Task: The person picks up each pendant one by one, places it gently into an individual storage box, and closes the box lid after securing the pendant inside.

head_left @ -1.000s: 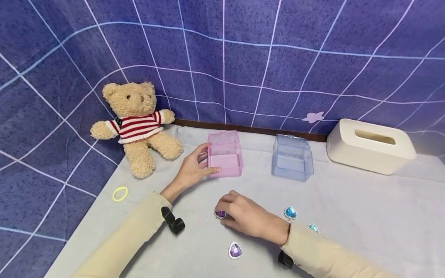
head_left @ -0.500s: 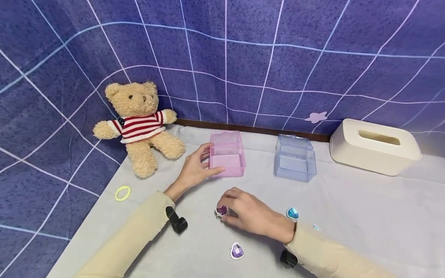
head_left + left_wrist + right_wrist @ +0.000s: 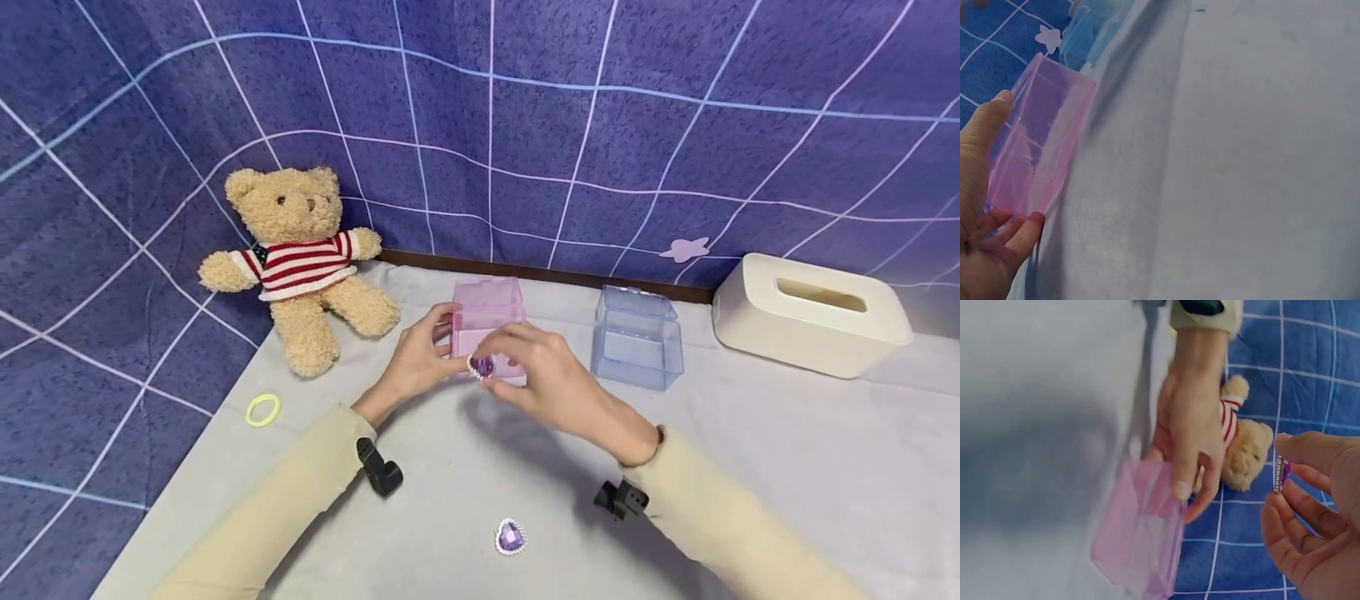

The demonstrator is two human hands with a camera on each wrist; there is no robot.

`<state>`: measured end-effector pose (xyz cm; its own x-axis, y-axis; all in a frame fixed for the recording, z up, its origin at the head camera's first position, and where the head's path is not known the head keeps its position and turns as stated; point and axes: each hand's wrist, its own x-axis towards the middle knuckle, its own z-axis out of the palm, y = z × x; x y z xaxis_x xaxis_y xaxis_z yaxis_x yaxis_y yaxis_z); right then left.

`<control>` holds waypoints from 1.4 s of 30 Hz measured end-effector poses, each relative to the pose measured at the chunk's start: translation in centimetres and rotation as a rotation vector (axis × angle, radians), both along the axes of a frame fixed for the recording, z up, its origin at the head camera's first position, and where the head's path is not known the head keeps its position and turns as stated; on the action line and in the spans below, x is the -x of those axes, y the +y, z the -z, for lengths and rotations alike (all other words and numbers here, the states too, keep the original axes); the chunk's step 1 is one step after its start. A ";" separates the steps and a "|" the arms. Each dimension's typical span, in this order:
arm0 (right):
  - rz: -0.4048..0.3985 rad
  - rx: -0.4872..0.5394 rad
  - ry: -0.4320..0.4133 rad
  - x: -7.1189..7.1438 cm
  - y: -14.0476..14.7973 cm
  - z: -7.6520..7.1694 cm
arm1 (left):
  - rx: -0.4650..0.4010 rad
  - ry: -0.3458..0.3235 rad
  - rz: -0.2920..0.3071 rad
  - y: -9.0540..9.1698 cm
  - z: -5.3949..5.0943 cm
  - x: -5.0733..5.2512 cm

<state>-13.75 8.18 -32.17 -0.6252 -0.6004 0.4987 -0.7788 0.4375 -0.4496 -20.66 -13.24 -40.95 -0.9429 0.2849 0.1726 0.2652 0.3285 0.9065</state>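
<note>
My left hand (image 3: pixel 411 367) holds the left side of an open-lidded clear pink box (image 3: pixel 487 294), its thumb at the front. In the left wrist view the thumb and fingers span one end of this pink box (image 3: pixel 1047 131). Just over the box's front edge, my right hand (image 3: pixel 558 379) pinches a purple heart-shaped gem (image 3: pixel 482 367) with a beaded silvery rim. The right wrist view shows the gem (image 3: pixel 1280 475) edge-on between thumb and fingertips. Another purple heart gem (image 3: pixel 511 537) lies on the cloth nearer to me. My right hand hides part of the box's inside.
A clear blue box (image 3: pixel 637 354) stands with its lid up to the right of the pink one. Behind it to the right is a cream tissue box (image 3: pixel 810 321). A teddy bear (image 3: pixel 300 258) sits at the back left, and a yellow ring-shaped band (image 3: pixel 263 410) lies before it.
My right hand has lifted the purple gem off the cloth and carried it up to the pink box. Its forearm now covers where two blue gems lay. The left hand stays on the box.
</note>
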 end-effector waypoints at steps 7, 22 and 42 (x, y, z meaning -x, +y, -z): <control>0.061 -0.021 -0.025 3.5 -1.2 -0.9 | -0.015 -0.011 -0.007 -0.1 0.0 0.2; 0.084 -0.205 -0.139 8.6 -3.7 2.9 | 0.012 -0.004 -0.019 -0.2 0.1 0.0; 0.207 -0.484 -0.255 9.9 -4.5 4.1 | 0.005 -0.042 -0.006 0.9 -3.6 -2.2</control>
